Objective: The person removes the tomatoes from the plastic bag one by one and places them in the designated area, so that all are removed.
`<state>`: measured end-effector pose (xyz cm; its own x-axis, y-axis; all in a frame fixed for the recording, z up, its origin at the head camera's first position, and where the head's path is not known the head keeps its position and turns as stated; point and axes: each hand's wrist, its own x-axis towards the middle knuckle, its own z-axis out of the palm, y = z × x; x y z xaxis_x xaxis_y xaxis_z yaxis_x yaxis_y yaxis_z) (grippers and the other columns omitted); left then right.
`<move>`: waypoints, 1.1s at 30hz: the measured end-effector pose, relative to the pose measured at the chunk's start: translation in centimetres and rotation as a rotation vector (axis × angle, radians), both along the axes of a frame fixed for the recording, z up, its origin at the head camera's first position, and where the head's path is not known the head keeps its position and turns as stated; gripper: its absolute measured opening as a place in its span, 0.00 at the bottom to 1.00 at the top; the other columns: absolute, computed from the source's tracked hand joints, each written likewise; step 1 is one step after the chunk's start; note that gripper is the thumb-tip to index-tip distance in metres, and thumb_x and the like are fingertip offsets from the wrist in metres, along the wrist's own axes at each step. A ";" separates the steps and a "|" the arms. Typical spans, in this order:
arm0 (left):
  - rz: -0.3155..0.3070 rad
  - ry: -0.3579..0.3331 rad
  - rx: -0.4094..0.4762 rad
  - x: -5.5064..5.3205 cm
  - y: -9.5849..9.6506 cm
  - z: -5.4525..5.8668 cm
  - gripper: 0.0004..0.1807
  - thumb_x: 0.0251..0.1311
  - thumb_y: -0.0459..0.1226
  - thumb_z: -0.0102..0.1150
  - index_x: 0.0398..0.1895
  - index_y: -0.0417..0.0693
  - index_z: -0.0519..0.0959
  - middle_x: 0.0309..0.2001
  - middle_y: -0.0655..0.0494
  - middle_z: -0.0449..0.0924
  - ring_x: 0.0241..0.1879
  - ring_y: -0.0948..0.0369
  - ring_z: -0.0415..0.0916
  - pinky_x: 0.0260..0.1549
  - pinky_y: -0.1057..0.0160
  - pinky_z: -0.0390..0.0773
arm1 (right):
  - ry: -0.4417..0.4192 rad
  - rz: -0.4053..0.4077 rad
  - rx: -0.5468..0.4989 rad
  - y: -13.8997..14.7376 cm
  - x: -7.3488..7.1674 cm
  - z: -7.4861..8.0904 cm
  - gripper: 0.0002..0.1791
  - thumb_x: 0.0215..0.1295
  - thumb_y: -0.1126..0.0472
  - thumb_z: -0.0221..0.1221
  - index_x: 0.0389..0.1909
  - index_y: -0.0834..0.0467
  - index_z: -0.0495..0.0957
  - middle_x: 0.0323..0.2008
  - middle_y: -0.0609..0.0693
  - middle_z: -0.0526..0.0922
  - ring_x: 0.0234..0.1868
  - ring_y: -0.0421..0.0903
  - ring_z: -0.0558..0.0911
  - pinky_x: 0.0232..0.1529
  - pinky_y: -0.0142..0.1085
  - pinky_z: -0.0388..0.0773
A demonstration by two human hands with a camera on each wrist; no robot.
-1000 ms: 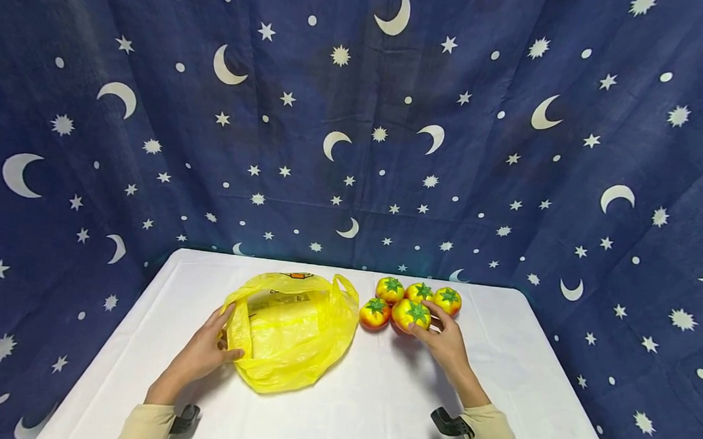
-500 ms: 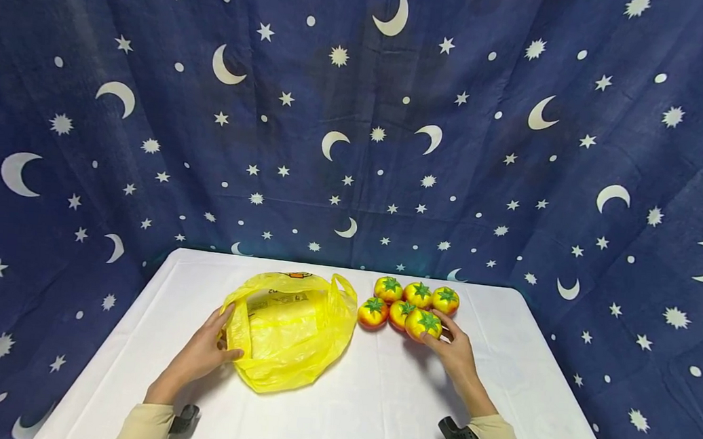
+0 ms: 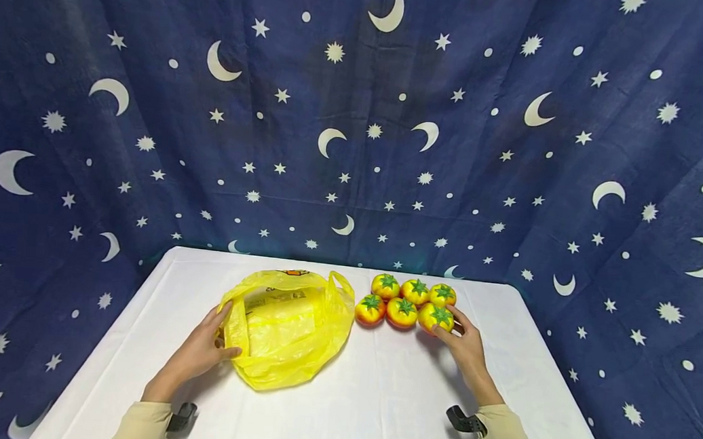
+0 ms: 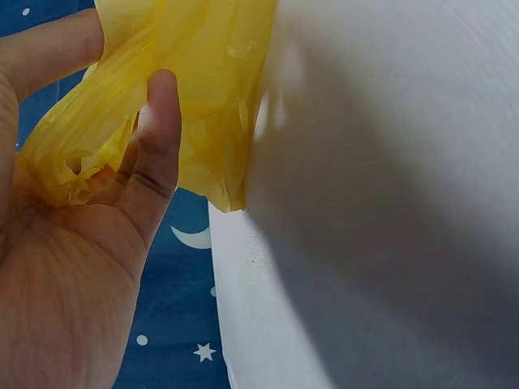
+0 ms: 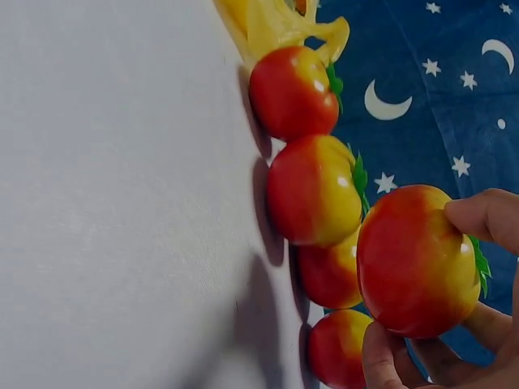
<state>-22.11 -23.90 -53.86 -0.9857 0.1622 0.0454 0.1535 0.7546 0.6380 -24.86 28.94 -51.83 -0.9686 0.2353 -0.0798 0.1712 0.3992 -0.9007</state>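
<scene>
My left hand [image 3: 197,349] holds the left edge of a yellow plastic bag [image 3: 292,368], whose mouth stands wide and faces up. In the left wrist view, crinkled bag film [image 4: 215,105] runs between the thumb and fingers. My right hand [image 3: 467,350] grips a red-and-yellow tomato [image 3: 433,318] with a green leafy top. The right wrist view has this tomato [image 5: 413,263] between thumb and fingertips, raised off the white tabletop. Beside it in the front row sit two more tomatoes, a middle one [image 3: 402,314] and a left one [image 3: 370,311].
Behind them stands a back row of three tomatoes: left [image 3: 385,286], middle [image 3: 415,292] and right [image 3: 443,294]. The bag's loop handle [image 3: 342,283] rises close to the left end of the rows. A white cloth [image 3: 344,416] covers the table, with a dark blue star-and-moon curtain [image 3: 357,145] behind.
My right hand has carried its tomato to the right, off the middle front tomato, which now shows fully. The left hand keeps its hold on the bag.
</scene>
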 end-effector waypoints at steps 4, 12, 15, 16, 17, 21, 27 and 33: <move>-0.002 0.000 0.012 0.0 -0.1 0.0 0.56 0.52 0.42 0.73 0.78 0.41 0.48 0.76 0.37 0.47 0.56 0.47 0.70 0.56 0.45 0.72 | 0.000 -0.026 -0.006 0.2 -0.8 -0.2 0.39 0.61 0.54 0.66 0.72 0.52 0.63 0.69 0.60 0.66 0.66 0.56 0.67 0.61 0.45 0.69; 0.004 -0.004 -0.003 0.0 0.0 0.1 0.56 0.51 0.42 0.73 0.78 0.41 0.49 0.75 0.37 0.48 0.50 0.51 0.71 0.51 0.49 0.73 | -0.018 -0.049 0.048 0.5 -2.0 -1.0 0.39 0.59 0.53 0.67 0.71 0.54 0.65 0.66 0.63 0.70 0.65 0.59 0.70 0.63 0.50 0.68; 0.007 -0.004 -0.002 0.0 -0.1 0.2 0.56 0.51 0.42 0.73 0.78 0.41 0.49 0.75 0.37 0.48 0.50 0.51 0.71 0.51 0.49 0.73 | -0.020 -0.041 0.080 0.7 -2.5 -1.4 0.40 0.58 0.51 0.68 0.71 0.55 0.65 0.66 0.64 0.70 0.65 0.60 0.70 0.65 0.52 0.68; 0.007 -0.001 -0.001 0.0 -0.1 0.3 0.55 0.51 0.42 0.73 0.78 0.40 0.49 0.75 0.37 0.49 0.50 0.51 0.71 0.51 0.49 0.73 | -0.023 -0.039 0.087 0.7 -2.7 -1.5 0.40 0.58 0.51 0.68 0.71 0.55 0.65 0.66 0.64 0.70 0.65 0.60 0.70 0.65 0.52 0.67; 0.006 -0.001 0.000 0.0 -0.1 0.3 0.55 0.51 0.42 0.73 0.78 0.40 0.49 0.75 0.38 0.49 0.48 0.52 0.72 0.49 0.51 0.74 | -0.028 -0.038 0.093 0.7 -2.8 -1.6 0.40 0.58 0.51 0.68 0.71 0.55 0.65 0.67 0.64 0.69 0.66 0.60 0.70 0.66 0.53 0.67; 0.000 0.000 0.005 0.0 -0.1 0.3 0.55 0.51 0.41 0.73 0.77 0.40 0.49 0.75 0.37 0.49 0.42 0.57 0.71 0.43 0.57 0.72 | -0.048 -0.037 0.083 0.7 -2.9 -2.1 0.40 0.60 0.53 0.67 0.72 0.55 0.63 0.70 0.63 0.66 0.68 0.61 0.68 0.69 0.53 0.64; 0.005 -0.002 0.004 0.0 -0.1 0.3 0.55 0.50 0.41 0.73 0.77 0.40 0.50 0.75 0.37 0.49 0.41 0.58 0.71 0.43 0.57 0.72 | -0.039 -0.053 0.050 0.6 -3.0 -2.9 0.39 0.60 0.57 0.67 0.71 0.57 0.63 0.69 0.63 0.66 0.68 0.62 0.68 0.69 0.53 0.64; 0.011 -0.010 0.005 0.1 0.0 0.3 0.55 0.50 0.41 0.74 0.77 0.40 0.50 0.74 0.38 0.51 0.44 0.56 0.71 0.41 0.59 0.73 | -0.028 -0.046 0.047 0.6 -2.8 -3.3 0.38 0.60 0.56 0.67 0.70 0.58 0.63 0.69 0.63 0.66 0.68 0.63 0.68 0.68 0.53 0.65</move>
<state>-22.03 -23.95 -53.56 -0.9879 0.1510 0.0361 0.1386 0.7533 0.6430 -27.71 29.52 -55.09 -0.9542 0.2839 -0.0943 0.2150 0.4318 -0.8760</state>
